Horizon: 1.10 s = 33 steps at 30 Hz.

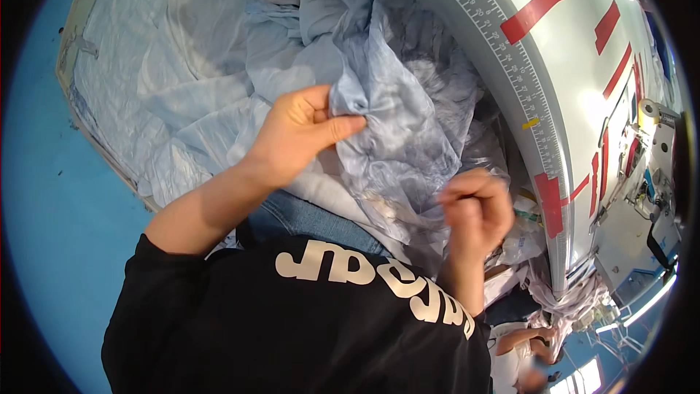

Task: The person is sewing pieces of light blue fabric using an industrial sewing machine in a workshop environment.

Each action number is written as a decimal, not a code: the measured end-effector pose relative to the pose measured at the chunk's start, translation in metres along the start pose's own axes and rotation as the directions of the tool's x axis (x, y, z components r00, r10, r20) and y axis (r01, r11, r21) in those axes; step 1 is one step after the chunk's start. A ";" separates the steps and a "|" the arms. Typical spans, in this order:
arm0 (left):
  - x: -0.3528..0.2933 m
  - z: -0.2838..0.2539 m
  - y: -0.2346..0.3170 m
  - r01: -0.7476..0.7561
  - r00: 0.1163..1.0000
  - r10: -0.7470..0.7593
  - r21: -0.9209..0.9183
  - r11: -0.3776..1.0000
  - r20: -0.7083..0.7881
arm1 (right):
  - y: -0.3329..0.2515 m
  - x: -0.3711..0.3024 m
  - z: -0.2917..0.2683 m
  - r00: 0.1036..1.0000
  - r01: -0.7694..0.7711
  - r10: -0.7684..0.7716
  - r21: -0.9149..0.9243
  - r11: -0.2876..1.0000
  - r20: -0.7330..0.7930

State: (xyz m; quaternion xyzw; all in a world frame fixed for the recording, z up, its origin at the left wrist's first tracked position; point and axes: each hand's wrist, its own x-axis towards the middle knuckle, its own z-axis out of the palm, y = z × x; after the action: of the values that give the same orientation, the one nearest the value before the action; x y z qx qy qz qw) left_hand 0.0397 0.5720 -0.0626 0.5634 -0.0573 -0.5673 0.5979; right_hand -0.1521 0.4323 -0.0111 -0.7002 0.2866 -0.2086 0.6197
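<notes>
A length of pale blue, cloudy-patterned fabric (397,113) hangs in loose folds in front of me. My left hand (295,131) pinches its gathered edge between thumb and fingers. To the right and nearer my body is my right hand (477,211), somewhat blurred by motion. Its fingers are curled in with the thumb close to them, beside the fabric's lower right edge. Whether it grips a thread, a bit of cloth or anything else cannot be made out.
A large heap of pale blue cloth (211,51) lies in a pale-rimmed holder on the left. Along the right curves a white table (539,51) with a ruler strip (503,36) and red tape pieces. Sewing equipment (649,175) and another person (518,357) are farther right.
</notes>
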 end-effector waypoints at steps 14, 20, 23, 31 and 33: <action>-0.023 0.024 0.009 -0.175 0.984 0.176 -0.061 0.983 0.008 | 0.001 0.034 0.043 0.976 -0.208 0.205 0.042 0.977 0.071; -0.040 0.028 0.035 -0.175 0.983 0.183 0.315 0.933 0.005 | -0.026 0.017 0.029 0.916 -0.392 0.390 0.405 0.826 0.092; -0.063 0.034 0.077 -0.318 0.900 0.172 0.334 0.887 0.401 | -0.069 0.010 0.009 0.962 -0.249 0.156 0.489 0.836 0.224; -0.092 0.019 0.085 -0.585 0.706 0.349 0.230 0.778 0.616 | -0.099 0.039 0.020 0.540 -0.110 -0.826 0.986 0.123 0.163; -0.095 0.025 0.082 -0.627 0.695 0.418 0.208 0.751 0.585 | -0.101 0.043 0.014 0.568 -0.294 -0.756 0.938 0.184 0.326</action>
State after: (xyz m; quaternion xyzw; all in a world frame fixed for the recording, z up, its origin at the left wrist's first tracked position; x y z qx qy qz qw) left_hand 0.0390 0.6040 0.0614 0.4615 -0.4846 -0.4714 0.5744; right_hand -0.0963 0.4211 0.0840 -0.2090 -0.3365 -0.1209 0.9102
